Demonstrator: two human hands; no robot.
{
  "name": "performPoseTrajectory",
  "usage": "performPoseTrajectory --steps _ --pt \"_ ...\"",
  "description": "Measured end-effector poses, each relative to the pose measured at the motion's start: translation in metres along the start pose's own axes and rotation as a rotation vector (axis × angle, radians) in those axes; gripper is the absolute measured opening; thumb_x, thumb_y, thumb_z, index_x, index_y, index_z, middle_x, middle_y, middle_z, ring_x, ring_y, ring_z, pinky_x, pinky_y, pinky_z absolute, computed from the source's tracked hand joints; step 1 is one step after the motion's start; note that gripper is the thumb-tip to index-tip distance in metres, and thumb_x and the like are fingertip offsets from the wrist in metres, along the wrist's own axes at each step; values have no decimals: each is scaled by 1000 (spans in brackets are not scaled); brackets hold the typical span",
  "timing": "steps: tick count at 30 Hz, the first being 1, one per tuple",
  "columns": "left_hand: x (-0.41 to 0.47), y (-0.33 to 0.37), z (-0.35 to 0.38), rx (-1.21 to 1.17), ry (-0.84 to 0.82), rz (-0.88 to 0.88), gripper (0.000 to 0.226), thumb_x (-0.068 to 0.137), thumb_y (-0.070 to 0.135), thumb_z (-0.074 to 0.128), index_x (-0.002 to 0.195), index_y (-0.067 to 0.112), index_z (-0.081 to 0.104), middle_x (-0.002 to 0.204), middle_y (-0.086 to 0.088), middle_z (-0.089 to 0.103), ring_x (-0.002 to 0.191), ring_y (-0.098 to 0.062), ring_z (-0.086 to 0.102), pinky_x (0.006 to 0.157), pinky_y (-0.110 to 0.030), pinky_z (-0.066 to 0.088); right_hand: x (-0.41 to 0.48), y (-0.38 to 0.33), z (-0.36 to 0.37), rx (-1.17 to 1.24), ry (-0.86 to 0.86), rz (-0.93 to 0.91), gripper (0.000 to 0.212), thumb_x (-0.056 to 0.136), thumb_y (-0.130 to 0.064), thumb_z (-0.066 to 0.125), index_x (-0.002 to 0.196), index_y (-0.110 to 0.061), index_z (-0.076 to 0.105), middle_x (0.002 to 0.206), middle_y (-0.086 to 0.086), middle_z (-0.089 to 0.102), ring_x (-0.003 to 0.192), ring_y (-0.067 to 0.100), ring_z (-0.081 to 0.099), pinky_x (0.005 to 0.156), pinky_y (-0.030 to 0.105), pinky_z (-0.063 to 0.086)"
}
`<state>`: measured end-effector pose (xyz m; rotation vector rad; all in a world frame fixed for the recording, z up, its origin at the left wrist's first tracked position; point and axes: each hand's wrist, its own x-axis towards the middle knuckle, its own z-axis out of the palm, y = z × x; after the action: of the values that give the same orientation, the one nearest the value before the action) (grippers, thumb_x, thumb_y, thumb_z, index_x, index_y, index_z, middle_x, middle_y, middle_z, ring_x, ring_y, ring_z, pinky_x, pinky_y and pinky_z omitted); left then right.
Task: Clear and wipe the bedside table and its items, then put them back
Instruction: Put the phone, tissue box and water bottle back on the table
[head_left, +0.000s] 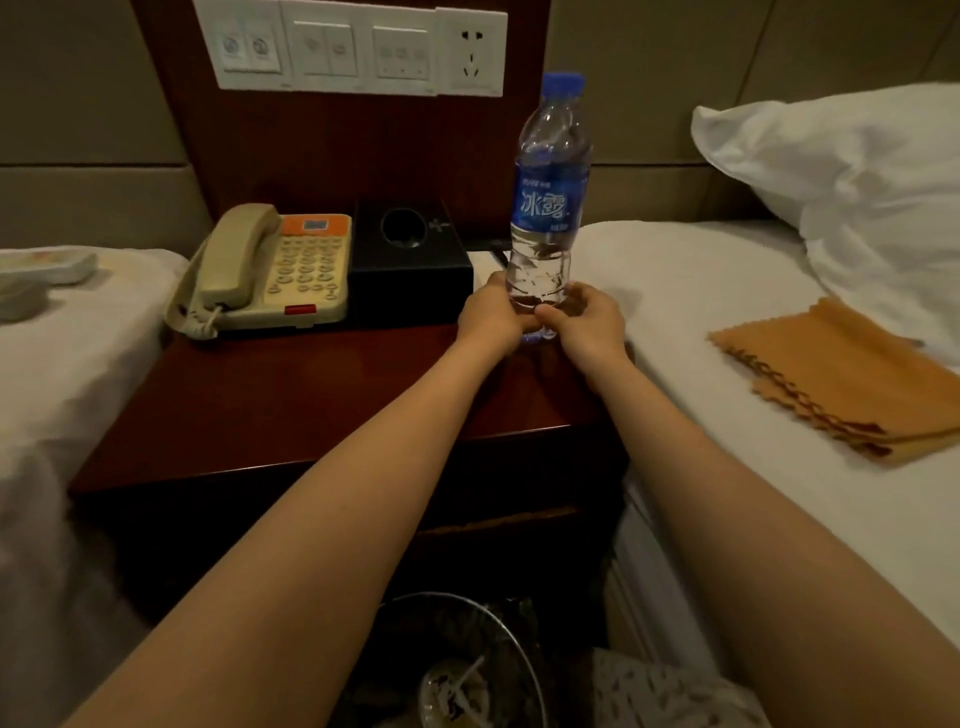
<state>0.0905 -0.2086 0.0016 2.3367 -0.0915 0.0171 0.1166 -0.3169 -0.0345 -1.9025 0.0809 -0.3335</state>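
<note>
A clear water bottle (551, 197) with a blue label and blue cap stands upright at the right side of the dark wooden bedside table (291, 395). My left hand (493, 317) and my right hand (587, 322) both grip its base, fingers curled round it from either side. A beige telephone (270, 270) with an orange panel sits at the table's back left. Beside it is a black tissue box (410, 254). A folded orange cloth (841, 379) lies on the right bed.
White beds flank the table on both sides, and a white pillow (841, 171) lies on the right one. A wall panel of switches and a socket (353, 49) hangs above the table. A waste bin (467, 670) stands on the floor below. A remote (47, 267) lies on the left bed.
</note>
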Motion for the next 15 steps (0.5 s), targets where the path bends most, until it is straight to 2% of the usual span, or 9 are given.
performPoseTrajectory --steps 4,6,11,14,15 --pt "19 1 10 -25 15 6 50 92 18 57 137 4 40 138 -13 49 127 -25 46 95 -24 34 18 3 -1 -38 23 35 40 84 -9 66 123 -1 57 119 14 64 109 26 61 100 39 45" --pt "29 0 16 -19 41 16 49 91 19 57 135 4 42 136 -13 51 125 -25 47 97 -27 36 22 4 -2 -50 39 40 42 86 -9 65 125 -1 55 122 14 63 112 26 59 101 34 44" --pt "47 -6 27 2 61 41 49 88 22 63 132 8 47 130 -11 56 120 -25 52 94 -27 41 23 6 -3 -116 141 33 45 85 -15 67 128 -5 54 124 11 62 113 22 57 81 14 36" --pt "47 -12 26 10 66 12 56 84 25 68 133 8 47 130 -12 57 120 -27 53 96 -31 43 16 6 1 -136 254 29 43 80 -14 72 119 -7 55 118 11 61 105 20 58 69 9 32" --pt "47 -14 25 12 59 -1 58 84 24 68 135 6 45 131 -13 56 121 -28 52 97 -32 42 14 6 3 -143 278 30 39 79 -13 72 114 -9 56 116 10 61 101 19 58 69 10 33"
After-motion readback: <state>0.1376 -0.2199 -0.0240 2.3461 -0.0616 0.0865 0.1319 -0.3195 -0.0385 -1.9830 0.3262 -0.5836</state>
